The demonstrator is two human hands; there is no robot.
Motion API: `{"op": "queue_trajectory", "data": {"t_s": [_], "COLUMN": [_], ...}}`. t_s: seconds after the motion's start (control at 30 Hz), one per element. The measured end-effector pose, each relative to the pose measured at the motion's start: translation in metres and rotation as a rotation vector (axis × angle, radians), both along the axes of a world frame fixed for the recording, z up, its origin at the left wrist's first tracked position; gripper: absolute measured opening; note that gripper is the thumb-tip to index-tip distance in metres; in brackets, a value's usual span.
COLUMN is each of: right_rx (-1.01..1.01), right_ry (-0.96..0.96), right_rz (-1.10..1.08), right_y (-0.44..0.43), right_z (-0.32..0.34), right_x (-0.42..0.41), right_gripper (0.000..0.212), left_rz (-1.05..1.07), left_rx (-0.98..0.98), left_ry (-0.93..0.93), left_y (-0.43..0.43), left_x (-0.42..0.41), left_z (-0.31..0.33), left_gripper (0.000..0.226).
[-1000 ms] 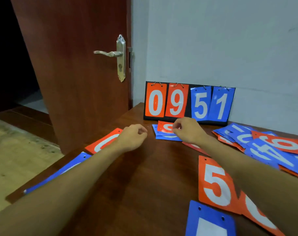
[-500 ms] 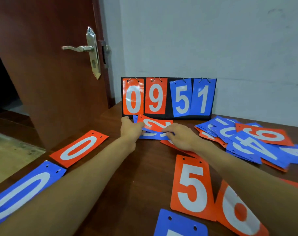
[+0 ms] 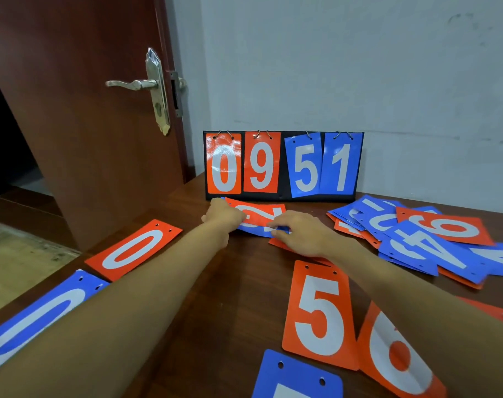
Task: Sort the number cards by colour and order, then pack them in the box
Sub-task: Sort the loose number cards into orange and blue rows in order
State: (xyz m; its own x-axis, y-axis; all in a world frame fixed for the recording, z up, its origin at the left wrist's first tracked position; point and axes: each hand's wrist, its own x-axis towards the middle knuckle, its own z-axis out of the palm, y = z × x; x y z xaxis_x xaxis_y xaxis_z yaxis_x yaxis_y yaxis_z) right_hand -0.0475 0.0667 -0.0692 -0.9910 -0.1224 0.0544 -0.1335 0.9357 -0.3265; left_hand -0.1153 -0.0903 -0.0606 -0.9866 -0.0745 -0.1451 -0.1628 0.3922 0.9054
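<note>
Currently, both hands are at a small stack lying at the far edge of the bench point(image 3: 244, 311), just in front of the display stand point(image 3: 282, 165), which shows 0, 9, 5, 1.

- Stack: a red card point(image 3: 261, 212) lies on top of a blue card point(image 3: 257, 232). The hands cover part of the red card's digit, so it cannot be read with certainty.
- Right hand point(image 3: 299, 234): narrow, with thumb and fingertips pinching the near edge of the blue card.
- Left hand point(image 3: 224, 216): its thumb rests on the red card and its fingers are hidden behind its back. Whether it grips cannot be told.
- Right edge: a loose pile point(image 3: 417, 239) of overlapping cards is cut off by the frame.
- Near edge: a red 5 card point(image 3: 320, 314) lies whole. A red 6 card point(image 3: 399, 357) is partly under the right forearm. A blue bottom card point(image 3: 297, 377) is cropped and its digit is unreadable.
- Left edge: a red 0 card point(image 3: 134, 249) lies whole, while a blue 0 card point(image 3: 35, 314) is cut off.
</note>
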Motion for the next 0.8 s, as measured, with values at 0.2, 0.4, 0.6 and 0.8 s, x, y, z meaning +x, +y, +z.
{"op": "queue_trajectory", "data": {"t_s": [0.2,0.4,0.6,0.8], "right_rx": [-0.015,-0.025,-0.298,-0.526], "right_ry": [0.015,0.006,0.423,0.476], "right_rz": [-0.003,0.007,-0.089,-0.054], "right_y": [0.002,-0.001,-0.011,-0.025], "right_z": [-0.004,-0.002,0.036,0.094], "right_x": [0.0,-0.001,0.01,0.043], "right_gripper": [0.037,0.041,0.053,0.072], "left_rz": [0.002,0.067,0.012,-0.265], "left_rx": [0.366,0.41,0.37,0.436], "left_ry": [-0.028,0.216,0.542,0.571], "left_y": [-0.005,-0.007,-0.036,-0.048], "left_x": [-0.001,0.004,0.024,0.068], "left_z": [0.006,0.012,0.056,0.109], "left_gripper": [0.031,0.059,0.045,0.045]}}
